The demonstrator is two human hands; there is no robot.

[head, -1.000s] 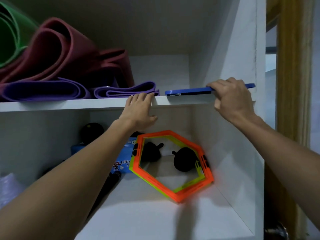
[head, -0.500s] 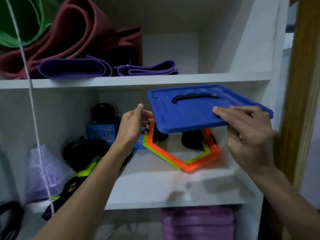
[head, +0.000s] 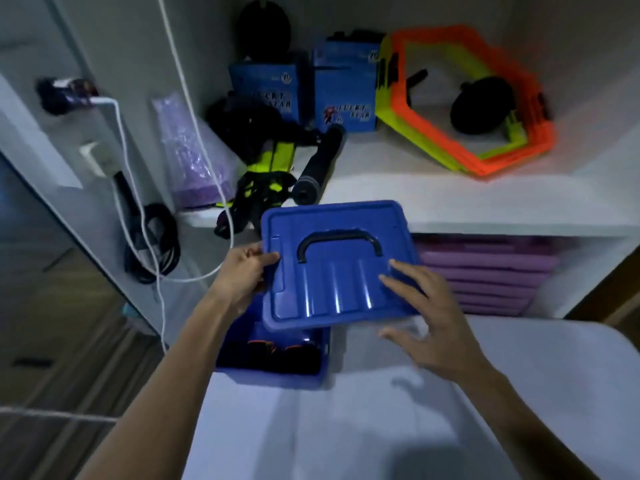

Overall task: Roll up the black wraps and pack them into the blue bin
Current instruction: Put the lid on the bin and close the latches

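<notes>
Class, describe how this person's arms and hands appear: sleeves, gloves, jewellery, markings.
Both forearms are bare up to the picture's edge, with no sleeves showing. The left hand and right hand wear no gloves. No watch, ring or marking is visible; the right hand is somewhat blurred.

Access, blue bin (head: 270,374): mostly covered by the lid (head: 337,268) I hold over it; only the near strip is open to my fingers. Counter (head: 381,427): bare white surface right of and in front of the bin. Shelf (head: 450,206) behind: crowded on the left, hexagon rings (head: 464,98) on the right.
</notes>
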